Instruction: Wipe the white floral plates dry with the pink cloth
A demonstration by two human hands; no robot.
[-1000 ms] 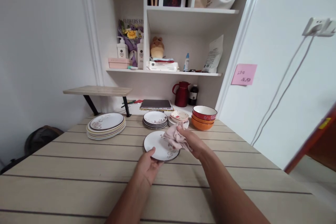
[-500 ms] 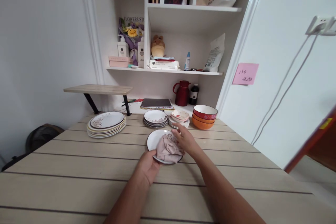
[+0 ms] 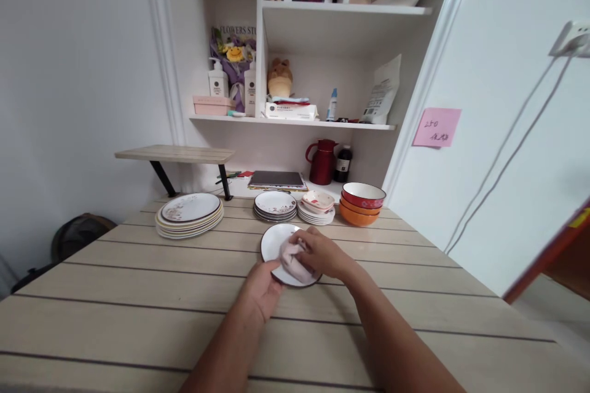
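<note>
A white plate with a dark rim point(image 3: 273, 242) is held low over the table, near its middle. My left hand point(image 3: 262, 287) grips the plate's near-left edge, thumb on top and fingers beneath. Bunched on the plate is a pale pink cloth point(image 3: 293, 263). My right hand point(image 3: 320, 252) is closed on that cloth from above and presses it against the plate's surface. The cloth and hand cover much of the plate's right side.
Behind stand a stack of large plates point(image 3: 190, 227), smaller dark-rimmed plates point(image 3: 275, 204), small dishes point(image 3: 317, 215) and red and orange bowls point(image 3: 362, 212). A raised wooden shelf point(image 3: 175, 153) is at left. A red jug point(image 3: 321, 163) stands at the back of the wooden table point(image 3: 138, 319).
My right hand has come down from above the plate and closed on the cloth, bunching it up. My left hand keeps its hold on the plate. The view has shifted slightly.
</note>
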